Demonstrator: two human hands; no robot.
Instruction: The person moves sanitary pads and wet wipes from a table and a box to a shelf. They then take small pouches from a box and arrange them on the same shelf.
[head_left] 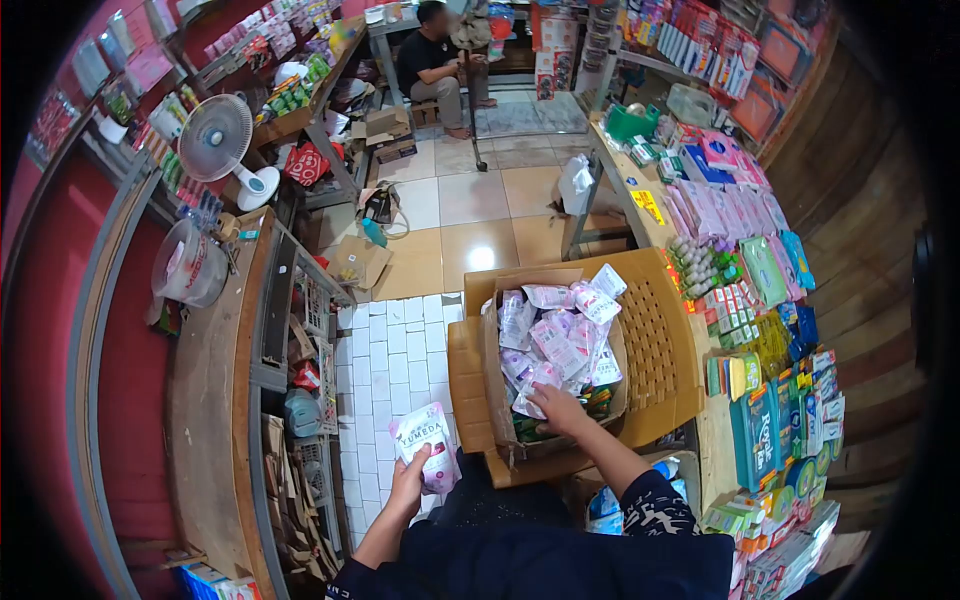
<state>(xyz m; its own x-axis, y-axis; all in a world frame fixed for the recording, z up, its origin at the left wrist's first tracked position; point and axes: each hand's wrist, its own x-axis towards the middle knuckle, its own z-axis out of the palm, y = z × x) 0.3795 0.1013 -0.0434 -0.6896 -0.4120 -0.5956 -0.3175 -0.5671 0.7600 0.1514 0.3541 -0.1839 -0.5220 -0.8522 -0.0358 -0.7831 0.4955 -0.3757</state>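
Note:
My left hand (408, 484) is closed round a pink and white pouch (425, 445) marked YUMEDA, held upright left of the chair. My right hand (558, 410) reaches into an open cardboard box (508, 440), its fingers on a pink and white pouch near the front of the pile. Many similar pouches (560, 342) fill the box loosely, with green packets beneath them at the front. The box rests on a brown plastic chair (655, 345) with a woven-pattern back.
A wooden counter (215, 400) runs along the left, bearing a clear tub (190, 265) and a fan (216, 138). Goods crowd the right-hand table (715, 470). A person (435, 65) sits at the back. Small cartons (385, 130) stand on the floor.

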